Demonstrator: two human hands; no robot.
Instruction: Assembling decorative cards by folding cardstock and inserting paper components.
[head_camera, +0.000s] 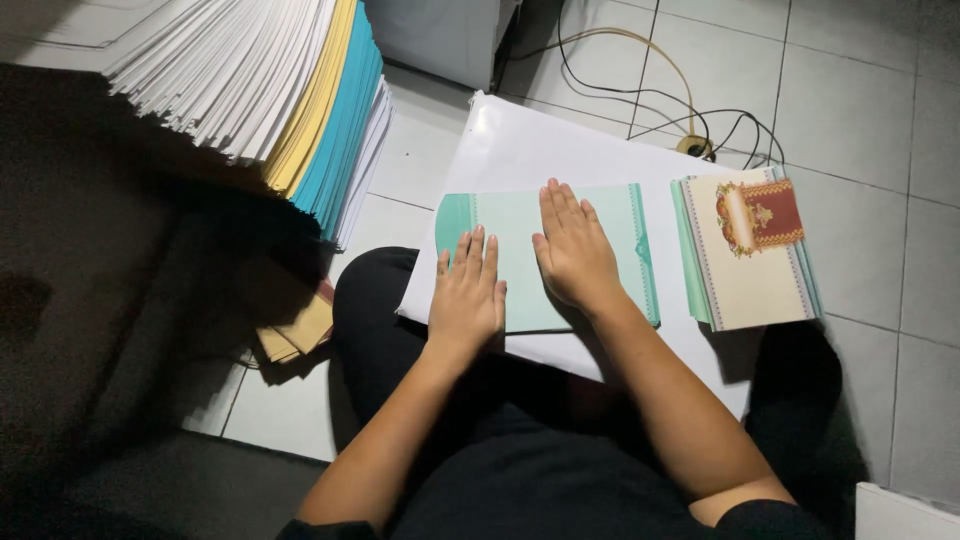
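Observation:
A pale green card sheet (615, 235) with a rounded left flap lies flat on a large white sheet (520, 145) over my lap. My left hand (467, 293) presses palm down on the card's lower left part, fingers together. Beside it, my right hand (572, 250) lies flat on the card's middle, fingers pointing away from me. Neither hand grips anything. To the right, a small stack of folded cards (745, 250), cream with a red and gold ornament on top, rests on the same white sheet.
A tall stack of white, yellow and blue paper sheets (290, 90) leans at the upper left. Tan envelopes (300, 335) lie on the tiled floor by my left knee. Cables (690, 130) run across the tiles behind the white sheet. A white box edge (900, 515) shows at bottom right.

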